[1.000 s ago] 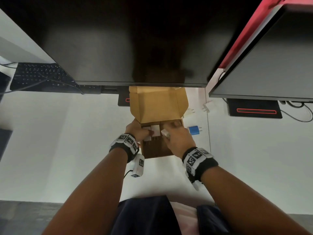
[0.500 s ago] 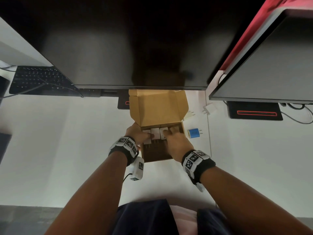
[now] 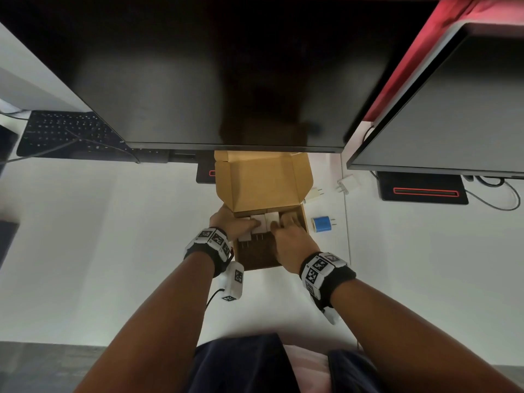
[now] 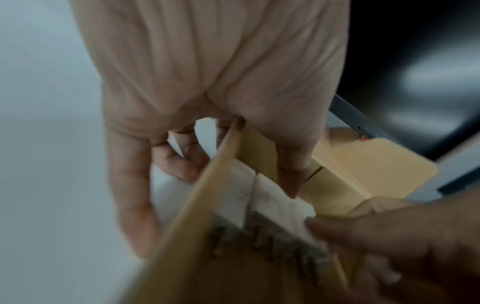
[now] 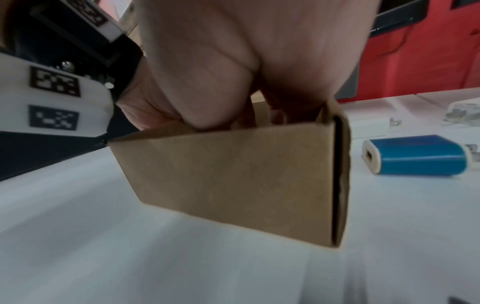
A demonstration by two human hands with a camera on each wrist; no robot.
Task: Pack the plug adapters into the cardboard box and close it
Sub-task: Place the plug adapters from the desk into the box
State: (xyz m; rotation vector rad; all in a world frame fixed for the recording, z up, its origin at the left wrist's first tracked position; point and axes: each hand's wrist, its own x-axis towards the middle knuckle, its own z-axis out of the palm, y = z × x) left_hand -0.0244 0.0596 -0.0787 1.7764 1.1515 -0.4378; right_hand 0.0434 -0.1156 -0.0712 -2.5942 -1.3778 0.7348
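Both hands working inside the cardboard box [image 3: 263, 191]

Left hand [image 3: 231, 226] fingers gripping the box wall, right hand [image 3: 289, 239] fingers lying relaxed on white adapters [image 3: 262, 222]; blue adapter [image 3: 321, 224] waiting beside, monitor [image 3: 215, 75] overhanging the bench [image 3: 99, 236].

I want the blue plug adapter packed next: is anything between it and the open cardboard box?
Nothing visible. The blue plug adapter lies on the white table just right of the brown cardboard box, lid raised. Only the box's right wall separates them.

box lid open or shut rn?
Open. The cardboard box lid stands upright behind the white adapters; both hands reach inside.
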